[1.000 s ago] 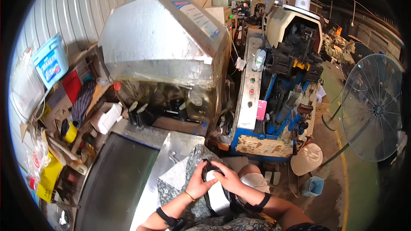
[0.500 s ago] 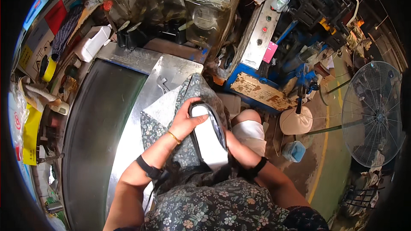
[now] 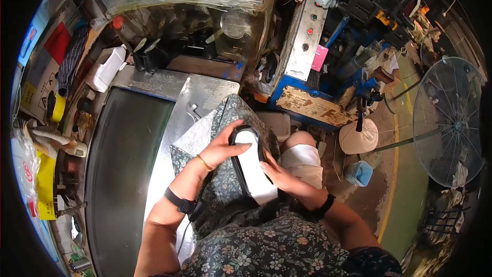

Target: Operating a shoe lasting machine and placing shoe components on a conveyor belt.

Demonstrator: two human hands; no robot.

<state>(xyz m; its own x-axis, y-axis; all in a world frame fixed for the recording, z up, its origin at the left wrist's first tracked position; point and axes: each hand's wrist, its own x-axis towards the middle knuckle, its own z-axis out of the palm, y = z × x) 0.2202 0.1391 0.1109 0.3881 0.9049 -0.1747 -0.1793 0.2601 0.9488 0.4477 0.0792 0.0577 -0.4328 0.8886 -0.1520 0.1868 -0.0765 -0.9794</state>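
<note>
Hands number two on my feed: left hand (image 3: 221,151) and right hand (image 3: 275,174), both half-curled, grip one shoe (image 3: 252,163) between them over one floral apron (image 3: 218,189). Further out I count one blue bucket (image 3: 353,175), one pink card (image 3: 319,59), one red button (image 3: 310,31) and one white jug (image 3: 105,69).

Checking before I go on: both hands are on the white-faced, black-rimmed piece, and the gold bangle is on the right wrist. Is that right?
Not quite: the head view shows the gold bangle at the left hand's wrist. Both hands are indeed on the white-faced, black-rimmed piece.
</note>
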